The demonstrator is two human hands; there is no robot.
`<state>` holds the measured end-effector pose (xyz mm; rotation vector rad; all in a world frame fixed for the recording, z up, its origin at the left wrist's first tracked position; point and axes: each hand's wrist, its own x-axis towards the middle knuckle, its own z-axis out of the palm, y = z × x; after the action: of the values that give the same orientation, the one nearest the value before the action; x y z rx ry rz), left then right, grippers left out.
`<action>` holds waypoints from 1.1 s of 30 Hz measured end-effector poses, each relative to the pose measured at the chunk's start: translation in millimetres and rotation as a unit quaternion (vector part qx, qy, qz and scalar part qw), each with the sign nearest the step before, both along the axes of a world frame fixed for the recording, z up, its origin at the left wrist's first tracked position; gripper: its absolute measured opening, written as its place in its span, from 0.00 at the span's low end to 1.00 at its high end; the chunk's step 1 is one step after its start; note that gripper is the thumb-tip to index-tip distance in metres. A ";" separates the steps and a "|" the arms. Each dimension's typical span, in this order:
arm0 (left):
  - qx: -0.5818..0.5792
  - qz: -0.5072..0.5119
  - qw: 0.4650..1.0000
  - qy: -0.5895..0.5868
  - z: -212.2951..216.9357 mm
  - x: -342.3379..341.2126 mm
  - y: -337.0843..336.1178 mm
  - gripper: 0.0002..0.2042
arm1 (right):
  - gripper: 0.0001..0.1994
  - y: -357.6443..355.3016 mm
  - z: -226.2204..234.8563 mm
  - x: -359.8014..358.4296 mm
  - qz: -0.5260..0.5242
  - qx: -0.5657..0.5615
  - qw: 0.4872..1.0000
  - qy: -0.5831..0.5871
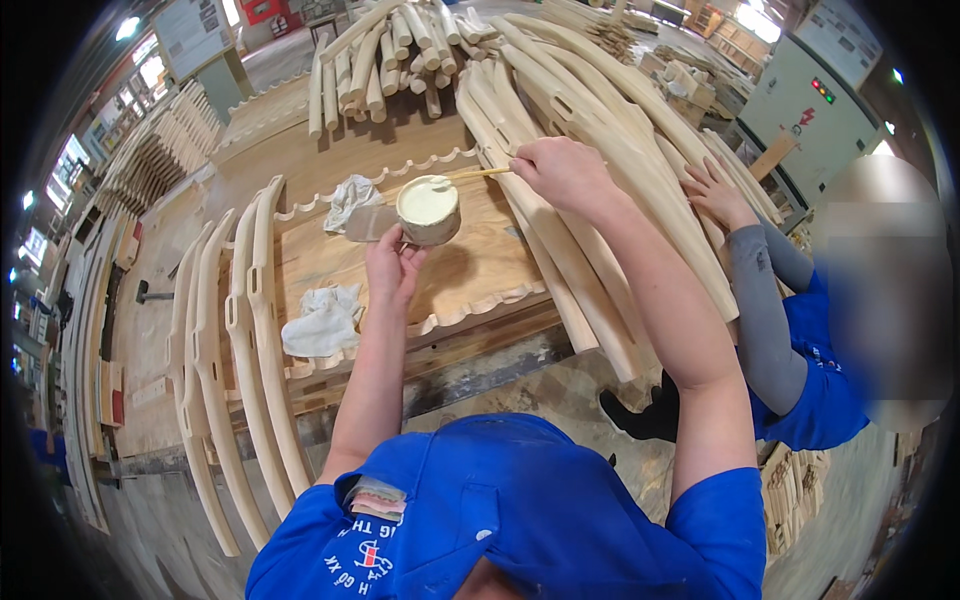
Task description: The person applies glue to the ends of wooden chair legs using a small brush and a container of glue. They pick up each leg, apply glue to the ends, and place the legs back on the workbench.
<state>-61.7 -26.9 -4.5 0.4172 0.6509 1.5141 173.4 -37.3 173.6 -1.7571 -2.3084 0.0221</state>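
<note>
My left hand (393,268) grips a small round cup (428,208) filled with pale cream paste, holding it up over the wooden workbench (470,270). My right hand (563,170) pinches a thin wooden stick (470,175) whose tip rests in the paste at the cup's rim. A flat metal scraper (368,223) lies just left of the cup. Long curved wooden furniture legs (600,150) lie in a row under my right hand and forearm.
Two white rags (325,320) (350,198) lie on the bench. More curved legs (235,350) lie at the left and short round pieces (385,60) are stacked at the back. A second person in blue at the right rests a hand (715,190) on the legs.
</note>
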 end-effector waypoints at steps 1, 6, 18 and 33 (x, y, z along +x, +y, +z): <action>0.006 -0.001 1.000 0.001 0.3 -2.6 -1.5 0.11 | 0.13 1.7 1.5 -3.8 0.007 0.002 1.000 -0.013; 0.001 0.010 0.999 0.033 12.7 0.7 -13.0 0.12 | 0.09 7.6 -4.4 -10.7 0.066 0.108 0.990 -0.065; -0.015 0.015 0.999 0.042 14.2 -13.8 -15.0 0.13 | 0.05 16.4 -7.3 -31.1 0.137 0.291 0.931 -0.173; -0.011 0.023 0.998 0.063 2.0 -32.0 -12.5 0.14 | 0.07 17.7 -9.6 -26.9 0.167 0.181 0.969 -0.036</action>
<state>-93.6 -39.3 -2.5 0.4864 0.7801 1.5313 146.5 -19.6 164.0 -1.2028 -2.4405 -0.3848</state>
